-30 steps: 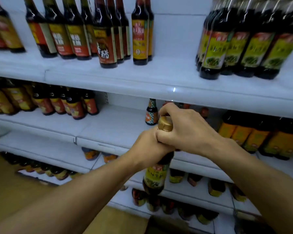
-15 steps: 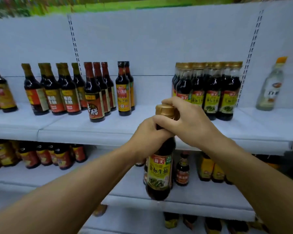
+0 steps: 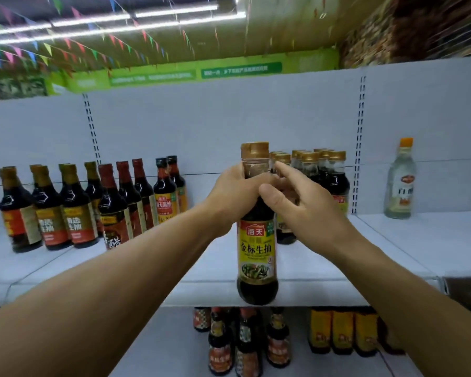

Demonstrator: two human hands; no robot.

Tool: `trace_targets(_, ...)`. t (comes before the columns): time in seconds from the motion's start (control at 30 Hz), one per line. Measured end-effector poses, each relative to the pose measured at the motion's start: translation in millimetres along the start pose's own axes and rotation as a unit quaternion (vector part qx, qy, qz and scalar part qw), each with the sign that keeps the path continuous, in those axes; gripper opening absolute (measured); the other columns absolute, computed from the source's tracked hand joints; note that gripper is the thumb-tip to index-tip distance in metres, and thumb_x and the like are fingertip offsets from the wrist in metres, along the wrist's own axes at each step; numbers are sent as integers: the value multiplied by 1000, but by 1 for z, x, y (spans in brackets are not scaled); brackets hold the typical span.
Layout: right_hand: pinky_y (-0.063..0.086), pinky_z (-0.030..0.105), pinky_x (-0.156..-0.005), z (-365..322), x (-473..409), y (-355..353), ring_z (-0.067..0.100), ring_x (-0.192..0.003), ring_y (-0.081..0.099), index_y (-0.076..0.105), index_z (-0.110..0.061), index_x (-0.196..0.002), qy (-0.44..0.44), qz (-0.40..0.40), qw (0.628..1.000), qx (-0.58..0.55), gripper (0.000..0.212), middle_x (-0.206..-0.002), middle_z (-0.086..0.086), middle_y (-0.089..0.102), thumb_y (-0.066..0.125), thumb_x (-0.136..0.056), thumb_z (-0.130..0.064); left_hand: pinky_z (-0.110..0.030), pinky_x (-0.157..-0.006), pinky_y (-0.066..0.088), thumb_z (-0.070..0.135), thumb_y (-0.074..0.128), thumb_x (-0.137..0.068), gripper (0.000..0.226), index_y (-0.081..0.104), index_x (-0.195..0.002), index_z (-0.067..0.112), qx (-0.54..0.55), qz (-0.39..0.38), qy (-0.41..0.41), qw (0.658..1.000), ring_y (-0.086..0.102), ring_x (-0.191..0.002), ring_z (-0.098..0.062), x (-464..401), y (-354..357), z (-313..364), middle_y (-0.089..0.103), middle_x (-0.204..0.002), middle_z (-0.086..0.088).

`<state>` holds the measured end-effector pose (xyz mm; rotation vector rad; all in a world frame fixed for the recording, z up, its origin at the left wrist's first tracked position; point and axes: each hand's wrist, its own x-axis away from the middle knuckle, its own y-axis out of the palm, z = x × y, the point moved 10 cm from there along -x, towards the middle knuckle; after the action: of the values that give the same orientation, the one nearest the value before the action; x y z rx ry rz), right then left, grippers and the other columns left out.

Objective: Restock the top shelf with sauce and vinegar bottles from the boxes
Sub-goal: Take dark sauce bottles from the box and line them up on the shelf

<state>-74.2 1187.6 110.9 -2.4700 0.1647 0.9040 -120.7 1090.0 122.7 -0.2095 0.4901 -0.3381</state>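
Observation:
A dark soy sauce bottle (image 3: 257, 254) with a gold cap and a yellow-green label is held upright in front of the top shelf (image 3: 310, 270), its base level with the shelf's front edge. My left hand (image 3: 233, 191) grips its neck just below the cap. My right hand (image 3: 297, 202) is beside the neck with fingers spread and loosened, thumb near the glass. Behind it stands a cluster of matching gold-capped bottles (image 3: 321, 175).
Several dark bottles with red and orange labels (image 3: 74, 210) line the shelf's left part. A single clear vinegar bottle (image 3: 400, 180) stands at the right. The lower shelf holds more bottles (image 3: 245, 341) and yellow-labelled ones (image 3: 340, 333).
The bottle has risen from the lower shelves to the top shelf's level. My right hand, which covered the cap, has come off it and opened. The view has tilted upward.

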Motion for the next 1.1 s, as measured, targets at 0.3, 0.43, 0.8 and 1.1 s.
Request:
trace_targets(0.3, 54, 15, -75, 86, 2, 15, -3, -93, 67, 43, -30, -133, 115, -134, 981, -80, 65, -106, -11, 69, 79, -80, -23, -39, -79, 58, 21, 66, -89, 13, 62, -82, 11, -14, 52, 6, 999, 68, -74, -23, -63, 14, 5, 68, -84, -15)
trace_targets(0.43, 53, 32, -94, 121, -7, 11, 1, -101, 67, 54, -32, -122, 136, -107, 982, -71, 59, -108, -15, 71, 85, -73, -26, -45, -81, 60, 23, 66, -89, 16, 61, -79, 11, -13, 40, -4, 999, 73, -80, -29, -81, 34, 0, 72, -84, -15)
trace_targets(0.8, 55, 36, -90, 194, -24, -15, 1, -96, 66, 54, -38, -110, 177, -27, 984, -2, 56, -102, -18, 70, 87, -65, -40, -37, -88, 57, 45, 64, -90, 37, 60, -116, 20, 13, -25, -62, 998, 72, -94, -16, -104, 68, -66, 74, -104, 0)
trace_targets(1.1, 57, 40, -84, 231, -30, -6, 5, -91, 66, 48, -39, -107, 199, -14, 978, 57, 65, -99, -15, 68, 81, -55, -59, -42, -63, 59, 26, 53, -93, 29, 65, -69, 15, -321, 22, -46, 946, 66, -63, -19, -46, 58, -126, 68, -66, -2)
